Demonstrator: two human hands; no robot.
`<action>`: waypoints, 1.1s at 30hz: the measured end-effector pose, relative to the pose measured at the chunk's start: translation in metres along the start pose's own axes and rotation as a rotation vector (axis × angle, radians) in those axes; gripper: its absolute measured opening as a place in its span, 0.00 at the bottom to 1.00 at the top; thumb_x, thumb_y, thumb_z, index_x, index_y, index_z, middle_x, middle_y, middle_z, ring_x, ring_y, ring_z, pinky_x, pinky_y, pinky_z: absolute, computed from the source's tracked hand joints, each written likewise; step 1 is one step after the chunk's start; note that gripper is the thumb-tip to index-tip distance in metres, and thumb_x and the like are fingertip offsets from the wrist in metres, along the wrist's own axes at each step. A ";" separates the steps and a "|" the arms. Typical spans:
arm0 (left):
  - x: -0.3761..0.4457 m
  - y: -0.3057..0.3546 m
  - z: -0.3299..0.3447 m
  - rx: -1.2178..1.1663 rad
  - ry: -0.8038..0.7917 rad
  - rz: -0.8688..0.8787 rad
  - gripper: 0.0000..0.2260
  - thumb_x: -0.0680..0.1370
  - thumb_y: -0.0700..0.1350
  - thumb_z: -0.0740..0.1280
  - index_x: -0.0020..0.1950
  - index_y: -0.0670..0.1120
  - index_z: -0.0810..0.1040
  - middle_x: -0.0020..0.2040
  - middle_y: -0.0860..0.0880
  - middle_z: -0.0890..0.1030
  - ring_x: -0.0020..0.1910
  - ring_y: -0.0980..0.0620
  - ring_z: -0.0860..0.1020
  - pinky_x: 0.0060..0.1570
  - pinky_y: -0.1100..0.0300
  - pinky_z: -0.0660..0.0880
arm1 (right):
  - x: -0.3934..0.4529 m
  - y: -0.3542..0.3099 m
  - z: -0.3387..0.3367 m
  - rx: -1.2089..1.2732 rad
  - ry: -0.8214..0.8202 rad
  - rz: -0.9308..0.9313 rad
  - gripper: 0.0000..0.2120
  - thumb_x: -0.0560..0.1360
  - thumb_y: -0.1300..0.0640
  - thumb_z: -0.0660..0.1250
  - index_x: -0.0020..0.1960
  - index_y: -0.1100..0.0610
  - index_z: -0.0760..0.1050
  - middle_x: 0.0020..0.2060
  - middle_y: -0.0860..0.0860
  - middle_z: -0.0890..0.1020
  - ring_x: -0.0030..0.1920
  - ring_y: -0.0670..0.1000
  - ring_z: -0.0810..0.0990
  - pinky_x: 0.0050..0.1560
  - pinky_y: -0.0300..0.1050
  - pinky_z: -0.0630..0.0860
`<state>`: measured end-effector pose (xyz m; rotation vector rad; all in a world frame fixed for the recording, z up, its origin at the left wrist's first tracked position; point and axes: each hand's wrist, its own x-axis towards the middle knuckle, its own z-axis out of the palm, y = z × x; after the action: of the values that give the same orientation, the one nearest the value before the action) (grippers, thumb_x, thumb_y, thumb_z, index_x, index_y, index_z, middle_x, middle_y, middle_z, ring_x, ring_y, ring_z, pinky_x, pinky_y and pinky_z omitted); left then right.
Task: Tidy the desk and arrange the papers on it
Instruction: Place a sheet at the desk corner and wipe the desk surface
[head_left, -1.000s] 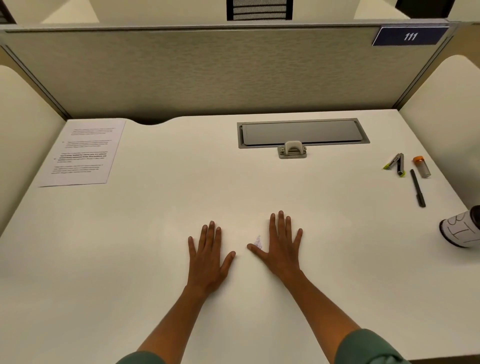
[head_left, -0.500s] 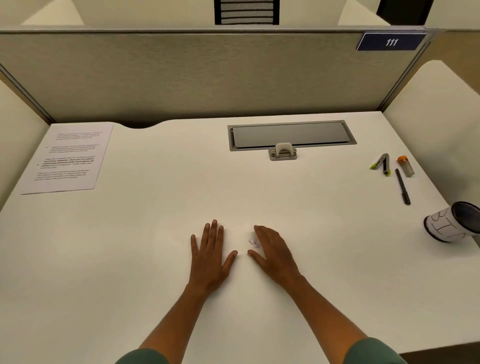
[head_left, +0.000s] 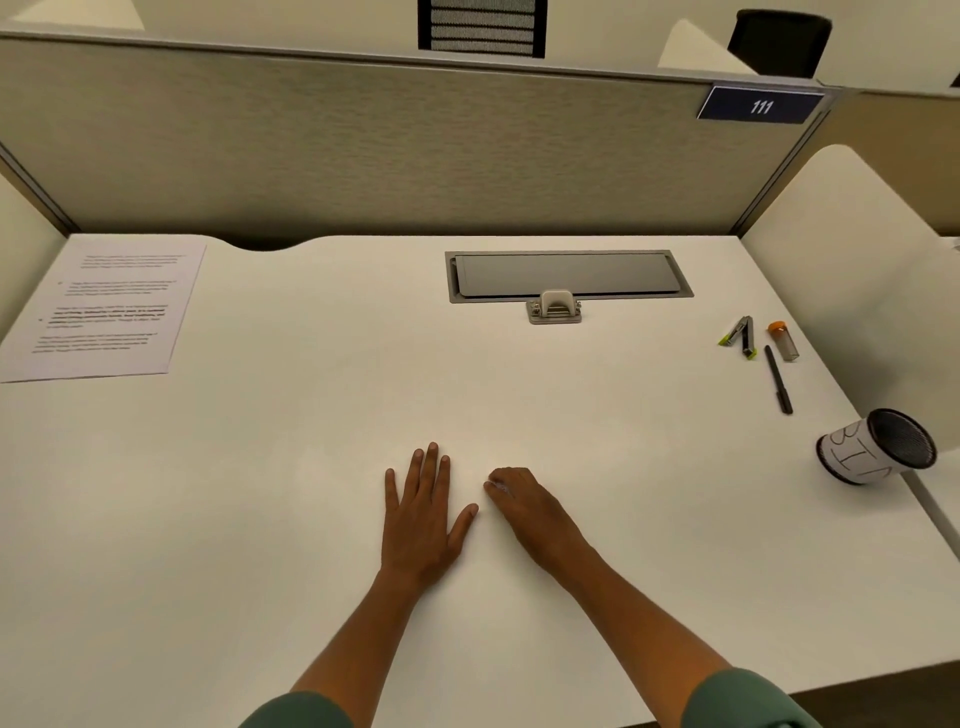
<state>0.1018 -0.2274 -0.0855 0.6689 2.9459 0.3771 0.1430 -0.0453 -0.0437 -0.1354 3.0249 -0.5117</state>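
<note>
A printed sheet of paper lies flat at the far left of the white desk. My left hand rests palm down in the middle of the desk, fingers spread, holding nothing. Just to its right, my right hand has its fingers curled over a tiny crumpled white paper scrap, of which only an edge shows at the fingertips.
A mesh pen cup with a paper label lies tipped on its side at the right edge. A black pen, a small stapler and an orange-capped tube lie at the far right. A grey cable hatch sits at the back.
My right hand went from flat with spread fingers to curled over the small paper scrap. The left hand stayed flat. The camera view shifted a little to the right.
</note>
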 end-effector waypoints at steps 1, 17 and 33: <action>0.000 0.000 0.000 -0.001 -0.002 0.001 0.34 0.80 0.64 0.48 0.79 0.45 0.51 0.80 0.47 0.47 0.79 0.49 0.45 0.75 0.40 0.47 | 0.001 -0.001 -0.002 -0.032 -0.009 -0.018 0.10 0.80 0.44 0.55 0.56 0.44 0.72 0.54 0.40 0.74 0.53 0.43 0.76 0.55 0.44 0.72; -0.001 -0.001 -0.002 -0.020 -0.009 0.007 0.35 0.79 0.66 0.45 0.79 0.45 0.51 0.80 0.47 0.47 0.79 0.49 0.45 0.75 0.39 0.48 | 0.007 -0.011 0.001 -0.060 -0.009 0.120 0.15 0.60 0.74 0.73 0.42 0.61 0.76 0.42 0.53 0.78 0.41 0.54 0.79 0.29 0.46 0.77; 0.001 -0.003 -0.004 -0.044 -0.035 0.010 0.34 0.80 0.65 0.43 0.79 0.45 0.52 0.80 0.48 0.47 0.79 0.50 0.45 0.75 0.42 0.44 | 0.018 -0.010 0.011 -0.164 0.121 0.109 0.17 0.51 0.74 0.72 0.32 0.57 0.71 0.33 0.51 0.76 0.33 0.52 0.74 0.24 0.41 0.68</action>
<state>0.0992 -0.2304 -0.0824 0.6776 2.8937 0.4257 0.1270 -0.0598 -0.0518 0.0536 3.1672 -0.2730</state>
